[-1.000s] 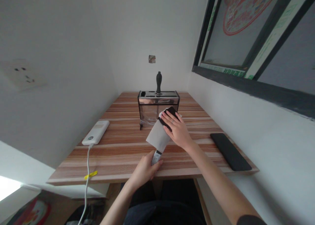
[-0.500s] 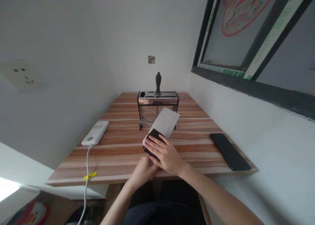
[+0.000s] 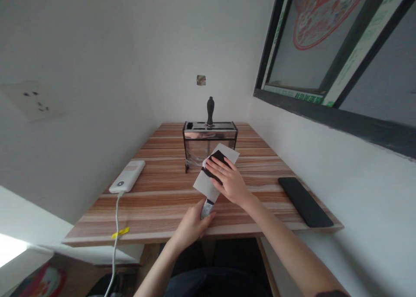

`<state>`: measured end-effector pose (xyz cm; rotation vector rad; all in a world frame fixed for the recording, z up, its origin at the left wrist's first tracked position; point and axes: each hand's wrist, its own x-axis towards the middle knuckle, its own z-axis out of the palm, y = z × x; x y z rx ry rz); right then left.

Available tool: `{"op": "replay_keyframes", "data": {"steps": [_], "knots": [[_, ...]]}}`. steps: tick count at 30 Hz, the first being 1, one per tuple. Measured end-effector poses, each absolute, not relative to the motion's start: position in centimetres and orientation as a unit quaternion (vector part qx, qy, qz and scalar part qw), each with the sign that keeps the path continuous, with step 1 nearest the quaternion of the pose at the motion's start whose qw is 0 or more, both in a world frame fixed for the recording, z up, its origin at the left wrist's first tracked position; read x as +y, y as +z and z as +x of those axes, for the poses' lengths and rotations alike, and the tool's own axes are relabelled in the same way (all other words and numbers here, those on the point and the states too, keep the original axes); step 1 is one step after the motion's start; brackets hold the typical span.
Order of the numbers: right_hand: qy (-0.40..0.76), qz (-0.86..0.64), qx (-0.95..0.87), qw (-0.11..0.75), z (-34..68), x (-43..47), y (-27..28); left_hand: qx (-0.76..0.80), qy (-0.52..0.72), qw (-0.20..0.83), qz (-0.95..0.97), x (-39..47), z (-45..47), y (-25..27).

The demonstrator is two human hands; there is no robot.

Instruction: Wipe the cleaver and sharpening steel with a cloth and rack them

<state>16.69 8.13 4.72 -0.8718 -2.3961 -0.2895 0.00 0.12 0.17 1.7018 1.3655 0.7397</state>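
A cleaver with a broad pale blade slants up and away to the right above the tabletop. My left hand is closed around its light-coloured handle. A black cloth lies across the upper part of the blade, and my right hand, wearing a ring, presses it there with the fingers over it. The cloth's underside and the blade beneath it are hidden. Just behind the blade stands a knife block with clear sides, a dark handle rising from its top.
The striped wooden table meets walls at both sides and the back. A white power bank with a white cable lies at the left. On the right is a black phone. A dark-framed window overhangs the right side.
My right hand has slid the black cloth up the blade, away from the handle. The lower blade and the handle now show. My left hand keeps its grip.
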Motion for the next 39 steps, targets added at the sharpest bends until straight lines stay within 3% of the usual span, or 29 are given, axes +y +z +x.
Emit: {"op": "replay_keyframes", "data": {"steps": [19,23,27,30,33,39], "knots": [[-0.124,-0.413,-0.820,0.377,20.2,11.2,6.6,0.517,0.279,0.426,0.688,-0.2,-0.2,-0.7],[-0.018,-0.409,-0.761,0.503,21.8,11.2,6.8,0.502,0.300,0.427,0.690,-0.4,-0.1,-0.8],[0.144,-0.516,-0.558,0.634,23.9,11.1,5.7,0.507,0.320,0.410,0.688,-0.8,-0.2,-0.8],[0.258,-0.596,-0.399,0.647,25.1,11.4,3.8,0.520,0.335,0.388,0.683,-0.9,-0.2,-0.9],[0.371,-0.584,-0.343,0.635,25.5,11.8,1.7,0.526,0.344,0.365,0.687,-0.9,-0.2,-0.9],[0.429,-0.564,-0.369,0.601,25.1,11.4,-0.6,0.546,0.350,0.292,0.703,-1.3,-0.3,-0.8]]}}
